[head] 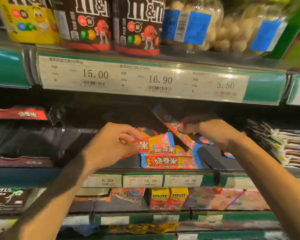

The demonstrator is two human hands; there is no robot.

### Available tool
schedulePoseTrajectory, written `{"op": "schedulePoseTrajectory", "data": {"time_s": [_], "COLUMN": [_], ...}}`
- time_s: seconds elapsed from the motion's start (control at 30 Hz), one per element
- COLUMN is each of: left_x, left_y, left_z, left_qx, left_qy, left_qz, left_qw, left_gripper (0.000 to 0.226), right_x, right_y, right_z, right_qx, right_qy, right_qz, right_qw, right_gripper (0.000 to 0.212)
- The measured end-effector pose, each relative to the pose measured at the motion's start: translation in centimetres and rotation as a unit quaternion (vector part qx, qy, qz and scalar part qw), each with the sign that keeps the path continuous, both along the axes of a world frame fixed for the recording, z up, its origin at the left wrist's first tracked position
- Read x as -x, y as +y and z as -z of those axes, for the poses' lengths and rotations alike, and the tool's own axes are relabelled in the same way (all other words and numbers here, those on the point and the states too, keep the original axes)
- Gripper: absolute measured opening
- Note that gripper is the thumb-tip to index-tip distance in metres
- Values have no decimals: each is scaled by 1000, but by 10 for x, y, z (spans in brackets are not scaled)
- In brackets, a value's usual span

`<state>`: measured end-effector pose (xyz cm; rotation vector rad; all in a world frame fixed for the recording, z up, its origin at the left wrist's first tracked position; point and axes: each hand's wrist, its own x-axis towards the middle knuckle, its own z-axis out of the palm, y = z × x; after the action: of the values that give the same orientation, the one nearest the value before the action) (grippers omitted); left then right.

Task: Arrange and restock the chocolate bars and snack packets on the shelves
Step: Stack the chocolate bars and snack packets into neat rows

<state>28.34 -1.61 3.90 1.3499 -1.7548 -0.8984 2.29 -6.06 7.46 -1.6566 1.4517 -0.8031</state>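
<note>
Two shiny pink-and-red chocolate bars: my left hand (109, 144) pinches one (151, 143), my right hand (213, 132) pinches the tilted one (176, 131). Bumping could knock the stacked bars (170, 161) off.

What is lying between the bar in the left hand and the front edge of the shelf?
In the head view, two flat stacked bars lie under the bar that the left hand pinches, reaching the shelf's front edge. The right hand holds another bar tilted.
</note>
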Motion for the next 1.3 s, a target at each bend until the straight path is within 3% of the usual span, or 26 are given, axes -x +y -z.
{"op": "schedulePoseTrajectory", "data": {"time_s": [0.17, 0.47, 0.77, 0.9, 0.97, 1.3], "left_x": [44, 75, 59, 55, 52, 47], "left_y": [-10, -14, -4, -2, -1, 3], "left_z": [5, 26, 41, 41, 42, 50], "left_qx": [-3, 113, 118, 113, 112, 125], "left_qy": [-33, -203, -179, -184, -185, -230], "left_qz": [38, 24, -8, -14, -29, -86], "left_qw": [999, 972, 977, 976, 976, 961], "left_gripper": [20, 14, 20, 44, 43, 60], "right_x": [39, 62, 47, 31, 24, 10], "right_y": [12, 8, -8, -18, -23, -33], "right_z": [3, 7, 21, 20, 21, 34], "right_qx": [-14, 8, 38, 77, 75, 75], "right_qy": [-20, -32, 55, 111, 138, 240], "right_qz": [39, 28, -62, -132, -154, -175], "right_qw": [999, 999, 996, 982, 975, 952], "right_gripper": [12, 10, 12, 4, 5, 22]}}
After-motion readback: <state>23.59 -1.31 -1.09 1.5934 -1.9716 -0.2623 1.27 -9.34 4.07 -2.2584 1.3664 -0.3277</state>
